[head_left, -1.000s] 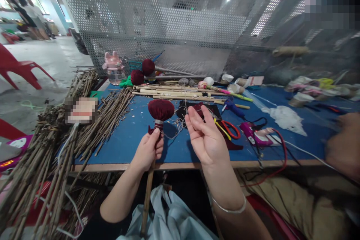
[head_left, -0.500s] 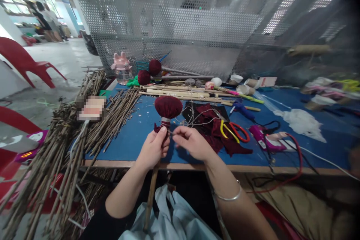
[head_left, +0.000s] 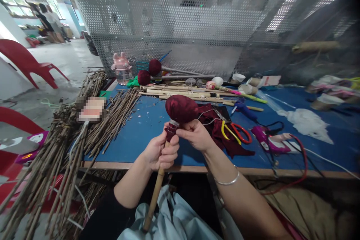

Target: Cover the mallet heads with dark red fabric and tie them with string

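Note:
A mallet with a rounded head (head_left: 182, 108) wrapped in dark red cloth leans to the right above the table. Pale string binds the cloth neck (head_left: 172, 126) below that head. My left hand (head_left: 163, 152) is wrapped round the bamboo handle (head_left: 154, 195), whose lower end reaches my lap. At the neck, the thumb and fingers of my right hand (head_left: 195, 134) are closed on the cloth just under the head. Any string between those fingers is too small to make out. Dark red cloth scraps (head_left: 215, 129) lie behind my right hand, beside scissors (head_left: 237, 133) with yellow and red handles.
Bundles of thin sticks (head_left: 111, 120) cover the table's left side. Two similar red-headed mallets (head_left: 149, 73) lie at the back near a pink-lidded jar (head_left: 122, 68). A blue glue gun (head_left: 243, 108), a purple power strip (head_left: 270, 140) and cables occupy the right. Perforated metal screen (head_left: 168, 26) stands behind.
The mallet has tipped and shifted right, its head now leaning over my right hand. My right hand has moved from beside the neck to gripping it. My left hand now wraps the handle more fully.

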`<state>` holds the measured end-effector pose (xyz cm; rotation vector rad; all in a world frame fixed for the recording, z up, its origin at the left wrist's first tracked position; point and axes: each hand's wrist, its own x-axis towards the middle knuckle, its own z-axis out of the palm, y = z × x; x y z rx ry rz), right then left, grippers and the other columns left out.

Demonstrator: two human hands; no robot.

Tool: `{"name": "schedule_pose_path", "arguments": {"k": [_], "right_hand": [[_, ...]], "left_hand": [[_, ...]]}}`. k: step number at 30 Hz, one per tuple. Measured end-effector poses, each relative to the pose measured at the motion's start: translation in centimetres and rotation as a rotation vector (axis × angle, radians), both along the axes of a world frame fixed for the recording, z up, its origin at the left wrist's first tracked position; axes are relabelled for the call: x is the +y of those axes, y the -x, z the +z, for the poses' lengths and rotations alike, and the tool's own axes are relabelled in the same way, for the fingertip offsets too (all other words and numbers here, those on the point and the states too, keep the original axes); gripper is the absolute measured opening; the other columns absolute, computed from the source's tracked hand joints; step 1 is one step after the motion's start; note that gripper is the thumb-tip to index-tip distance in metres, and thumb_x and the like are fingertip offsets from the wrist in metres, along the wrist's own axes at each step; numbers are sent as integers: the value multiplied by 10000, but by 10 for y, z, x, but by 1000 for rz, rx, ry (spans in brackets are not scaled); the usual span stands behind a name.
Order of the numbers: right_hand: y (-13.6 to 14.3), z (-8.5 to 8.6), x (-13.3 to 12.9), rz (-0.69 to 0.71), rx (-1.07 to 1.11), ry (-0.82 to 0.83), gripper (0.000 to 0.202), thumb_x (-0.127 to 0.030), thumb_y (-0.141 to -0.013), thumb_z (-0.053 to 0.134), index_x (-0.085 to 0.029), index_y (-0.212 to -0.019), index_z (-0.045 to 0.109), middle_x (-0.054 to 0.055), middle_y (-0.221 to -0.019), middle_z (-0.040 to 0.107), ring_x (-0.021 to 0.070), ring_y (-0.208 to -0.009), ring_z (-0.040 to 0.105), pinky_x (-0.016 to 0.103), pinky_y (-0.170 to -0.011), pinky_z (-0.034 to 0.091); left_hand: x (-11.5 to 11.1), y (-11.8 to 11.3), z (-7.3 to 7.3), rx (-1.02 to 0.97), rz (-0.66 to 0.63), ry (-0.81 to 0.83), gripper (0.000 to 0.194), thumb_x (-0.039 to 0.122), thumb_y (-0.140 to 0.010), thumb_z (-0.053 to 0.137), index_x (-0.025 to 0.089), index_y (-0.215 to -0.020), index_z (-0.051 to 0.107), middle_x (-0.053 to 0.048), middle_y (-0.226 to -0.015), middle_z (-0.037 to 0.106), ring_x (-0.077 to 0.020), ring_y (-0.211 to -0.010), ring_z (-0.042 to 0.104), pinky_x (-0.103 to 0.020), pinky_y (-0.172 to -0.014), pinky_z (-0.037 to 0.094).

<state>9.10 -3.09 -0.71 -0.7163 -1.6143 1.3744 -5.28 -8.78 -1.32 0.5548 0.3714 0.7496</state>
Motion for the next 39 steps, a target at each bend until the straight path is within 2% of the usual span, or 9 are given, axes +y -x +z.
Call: {"name": "schedule_pose_path", "arguments": {"k": [3, 8, 10, 15, 22, 31, 34, 36, 39], "right_hand": [[1, 1, 3, -101, 44, -38, 560, -370, -634, 702, -186, -455, 205, -78, -467, 194, 51, -450, 185, 218, -441, 187], [4, 3, 9, -347, -18, -38, 522, -384, -680, 657, -195, -478, 215, -75, -474, 207, 57, -451, 193, 222, -439, 193], [4, 8, 12, -370, -43, -37, 516, -392, -689, 649, -196, -478, 221, -75, -466, 214, 59, -447, 200, 226, -437, 198], [0, 24, 14, -250, -113, -156, 410, -395, -768, 570, -177, -483, 373, -44, -497, 345, 84, -499, 314, 235, -504, 287], [-8, 34, 1, -229, -251, -250, 354, -382, -818, 512, -151, -551, 535, -27, -508, 421, 93, -520, 368, 234, -511, 298], [-10, 35, 7, -54, -135, -47, 312, -384, -739, 613, -144, -551, 546, -43, -498, 423, 69, -479, 336, 224, -470, 276], [-8, 31, 13, -33, -20, 38, 220, -330, -666, 698, -163, -754, 586, -79, -498, 393, 55, -445, 309, 206, -433, 241], [-6, 28, 18, 58, 21, 83, 336, -322, -653, 712, -174, -928, 589, -86, -503, 413, 51, -427, 302, 199, -418, 227], [-4, 23, 23, 220, 42, 139, 316, -366, -679, 685, -135, -884, 619, -35, -573, 517, 56, -450, 368, 203, -427, 267]], "left_hand": [[1, -7, -3, 162, 84, -29, 510, 691, -730, 389, 185, -676, 418, 68, -440, 349, -58, -309, 309, -200, -346, 360], [-1, -20, 8, 655, 779, -313, 397, 480, -744, 576, 186, -984, 460, -12, -747, 592, -98, -598, 546, -203, -556, 432], [1, -21, 11, 723, 909, -403, 371, 358, -702, 662, 198, -972, 463, 5, -754, 588, -91, -644, 546, -182, -578, 417], [9, -15, 13, 610, 841, -313, 296, 348, -730, 627, 218, -879, 407, 52, -638, 573, -46, -420, 414, -155, -390, 298], [7, -12, 14, 488, 830, -268, 288, 327, -737, 632, 221, -849, 389, 36, -671, 605, -45, -427, 419, -143, -374, 295], [-2, -14, 17, 252, 649, -284, 200, 349, -818, 534, 198, -817, 403, 14, -681, 590, -18, -365, 349, -123, -324, 264], [-1, -12, 13, 209, 585, -270, 182, 354, -837, 502, 196, -842, 413, 15, -657, 589, -11, -333, 319, -113, -305, 248], [2, -11, 10, 187, 534, -264, 201, 379, -835, 495, 196, -870, 420, 22, -616, 583, -13, -304, 295, -115, -284, 234], [6, -10, 7, 230, 459, -252, 257, 426, -829, 483, 173, -854, 443, 13, -578, 583, -26, -284, 323, -135, -274, 259]]}}
